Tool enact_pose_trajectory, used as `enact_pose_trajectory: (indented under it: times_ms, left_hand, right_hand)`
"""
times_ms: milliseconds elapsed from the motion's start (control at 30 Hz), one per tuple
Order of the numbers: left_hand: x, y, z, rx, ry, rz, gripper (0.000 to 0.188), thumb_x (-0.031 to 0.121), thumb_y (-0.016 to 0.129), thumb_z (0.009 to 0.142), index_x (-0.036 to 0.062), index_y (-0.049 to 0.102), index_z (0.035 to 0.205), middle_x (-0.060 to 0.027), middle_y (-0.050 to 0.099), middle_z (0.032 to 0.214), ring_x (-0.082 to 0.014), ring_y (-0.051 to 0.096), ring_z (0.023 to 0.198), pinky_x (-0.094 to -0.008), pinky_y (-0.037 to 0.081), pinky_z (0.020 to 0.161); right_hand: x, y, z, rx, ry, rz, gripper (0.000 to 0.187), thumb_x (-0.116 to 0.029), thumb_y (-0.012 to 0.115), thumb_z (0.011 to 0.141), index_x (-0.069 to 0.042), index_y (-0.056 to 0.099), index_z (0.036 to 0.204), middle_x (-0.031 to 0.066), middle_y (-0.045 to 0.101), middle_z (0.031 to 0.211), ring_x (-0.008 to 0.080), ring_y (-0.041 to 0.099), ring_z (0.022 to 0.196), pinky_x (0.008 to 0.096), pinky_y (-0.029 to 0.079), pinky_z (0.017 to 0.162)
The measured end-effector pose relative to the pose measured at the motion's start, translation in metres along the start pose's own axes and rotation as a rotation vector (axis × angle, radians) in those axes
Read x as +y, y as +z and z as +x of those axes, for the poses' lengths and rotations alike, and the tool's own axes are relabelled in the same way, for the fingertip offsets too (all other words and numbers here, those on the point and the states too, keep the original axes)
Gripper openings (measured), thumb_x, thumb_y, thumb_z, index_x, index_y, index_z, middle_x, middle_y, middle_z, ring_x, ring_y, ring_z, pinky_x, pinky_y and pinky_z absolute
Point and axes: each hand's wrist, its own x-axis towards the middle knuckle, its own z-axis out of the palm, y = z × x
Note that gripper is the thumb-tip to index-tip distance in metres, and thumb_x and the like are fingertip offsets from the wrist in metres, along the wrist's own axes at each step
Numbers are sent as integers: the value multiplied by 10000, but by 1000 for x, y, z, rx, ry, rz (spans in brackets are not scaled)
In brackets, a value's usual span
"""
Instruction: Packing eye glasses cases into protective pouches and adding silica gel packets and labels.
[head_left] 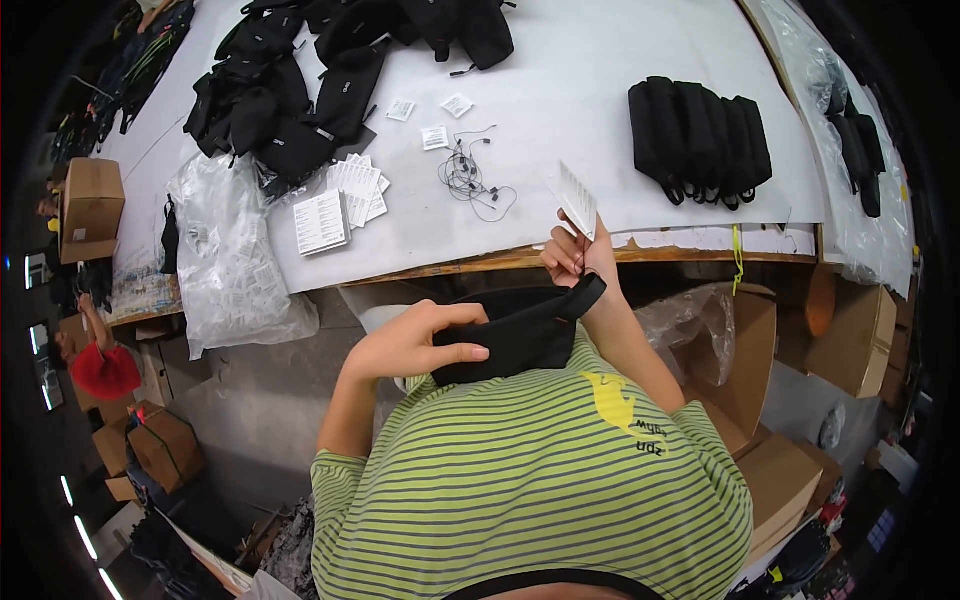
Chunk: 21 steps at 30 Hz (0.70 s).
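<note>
My left hand (pixel 415 338) is closed on a black fabric pouch (pixel 515 338), held against my body below the table's front edge. Its thumb lies along the outside and its fingers reach over the upper edge. At the pouch's right end, beside a black loop, my right hand (pixel 572 252) is closed with its fingers bent. A white printed tag (pixel 577 200) stands up from those fingers, tilted. Whether a string joins tag and loop is too small to tell.
Black pouches (pixel 345 95) lie heaped at the far left of the white table; a row of pouches (pixel 700 140) sits right. Between them are stacked tags (pixel 322 222), tangled black strings (pixel 465 175) and small packets (pixel 434 137). A plastic bag (pixel 225 260) overhangs the edge. Cardboard boxes (pixel 740 350) stand below.
</note>
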Motion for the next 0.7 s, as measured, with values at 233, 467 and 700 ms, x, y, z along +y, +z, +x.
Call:
enact_pose_trajectory:
  times_ms: [233,467,700]
  left_hand:
    - [3,-2,-2,16,-13,33,297,273,678,805,12,568,894,-100,541,642,-187,470,527,-286,382,510]
    - [18,1,6,483,235,442,227,180,713,733,31,610,869,-135,476,1217,-333,505,1055,-379,434,858]
    - [8,3,14,630,421,783,197,172,734,682,97,631,833,-81,443,1324,-310,390,1223,-440,317,995]
  right_hand:
    - [-10,12,-2,-132,30,-3,287,-342,473,942,-89,591,875,-56,260,430,71,234,334,230,300,428]
    - [-46,70,-24,-455,-439,-1324,310,-300,676,820,-16,660,696,-32,494,465,74,415,413,255,285,414]
    - [-37,61,-36,-707,-582,-2270,303,-375,645,788,-88,707,717,115,608,582,299,587,543,363,477,542]
